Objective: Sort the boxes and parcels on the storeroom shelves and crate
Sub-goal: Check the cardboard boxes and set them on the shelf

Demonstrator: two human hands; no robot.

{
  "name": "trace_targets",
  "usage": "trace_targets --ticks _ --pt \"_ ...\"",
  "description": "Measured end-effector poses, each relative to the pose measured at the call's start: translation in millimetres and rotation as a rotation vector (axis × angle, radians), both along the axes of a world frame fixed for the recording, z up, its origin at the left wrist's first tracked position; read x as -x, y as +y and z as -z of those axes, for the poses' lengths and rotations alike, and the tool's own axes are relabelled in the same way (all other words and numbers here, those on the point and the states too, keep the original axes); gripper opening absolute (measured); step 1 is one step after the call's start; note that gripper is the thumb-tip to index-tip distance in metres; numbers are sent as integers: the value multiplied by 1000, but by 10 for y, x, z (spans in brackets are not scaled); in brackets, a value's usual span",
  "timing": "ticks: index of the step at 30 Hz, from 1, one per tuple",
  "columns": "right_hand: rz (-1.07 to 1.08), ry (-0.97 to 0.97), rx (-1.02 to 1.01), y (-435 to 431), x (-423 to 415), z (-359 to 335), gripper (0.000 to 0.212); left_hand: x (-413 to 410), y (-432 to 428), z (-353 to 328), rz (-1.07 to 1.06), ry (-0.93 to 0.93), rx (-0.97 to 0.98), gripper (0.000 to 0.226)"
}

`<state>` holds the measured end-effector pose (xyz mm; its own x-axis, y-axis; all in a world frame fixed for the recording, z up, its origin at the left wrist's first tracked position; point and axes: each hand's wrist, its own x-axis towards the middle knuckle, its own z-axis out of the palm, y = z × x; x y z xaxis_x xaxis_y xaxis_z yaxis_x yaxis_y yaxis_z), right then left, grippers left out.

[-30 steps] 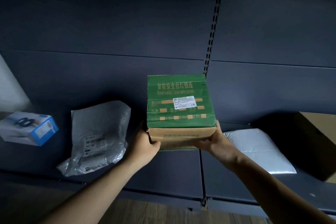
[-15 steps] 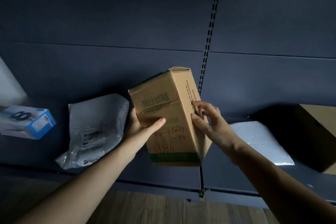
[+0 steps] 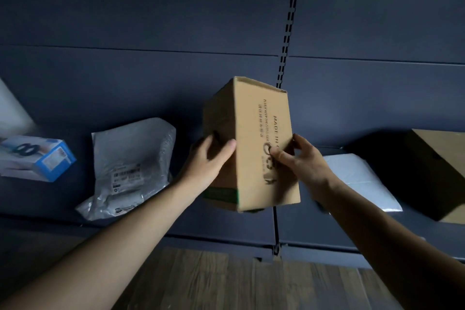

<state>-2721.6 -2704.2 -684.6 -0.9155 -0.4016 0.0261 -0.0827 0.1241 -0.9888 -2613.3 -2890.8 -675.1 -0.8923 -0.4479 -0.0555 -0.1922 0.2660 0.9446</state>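
I hold a brown cardboard box (image 3: pixel 254 143) with black print and a green strip near its bottom, stood on end above the dark shelf (image 3: pixel 226 229). My left hand (image 3: pixel 208 158) grips its shadowed left face. My right hand (image 3: pixel 299 158) pinches its right edge over the printed side. On the shelf to the left lie a grey plastic parcel (image 3: pixel 130 166) with a label and a blue and white box (image 3: pixel 35 158). To the right lie a white padded mailer (image 3: pixel 359 178) and a large brown carton (image 3: pixel 437 173).
A slotted upright (image 3: pixel 289 33) splits the dark back panel behind the box. Wooden floor (image 3: pixel 226 284) shows below the shelf's front edge. A pale object (image 3: pixel 10 108) sits at the far left edge.
The box has been tipped from flat, green top up, onto its end, then turned so its printed brown side faces me. Both hands shifted their grip around it.
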Motion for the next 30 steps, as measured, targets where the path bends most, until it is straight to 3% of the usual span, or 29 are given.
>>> trace_targets --ticks 3,6,10,14,20,24,27,30 --pt "5 1 13 -34 -13 -11 36 -13 29 -29 67 -8 -70 54" --pt "1 -34 73 -50 -40 -43 32 -25 -71 60 20 -40 -137 52" --pt "-38 -43 71 -40 -66 -131 33 -85 -148 81 -54 -50 -313 25" --pt "-6 41 19 -64 -98 -124 23 -102 -212 84 -107 -56 -405 26" --pt "-51 -220 -75 24 -123 -147 78 -110 -237 188 -36 65 -363 26" --pt "-92 -245 -156 34 -109 -48 107 -85 -271 231 -38 56 -248 49" --pt "-34 -178 -115 8 -66 27 88 -60 -231 144 -65 -29 -107 62" --pt "13 -136 -103 9 -4 56 55 -48 -199 110 -45 -91 -100 56"
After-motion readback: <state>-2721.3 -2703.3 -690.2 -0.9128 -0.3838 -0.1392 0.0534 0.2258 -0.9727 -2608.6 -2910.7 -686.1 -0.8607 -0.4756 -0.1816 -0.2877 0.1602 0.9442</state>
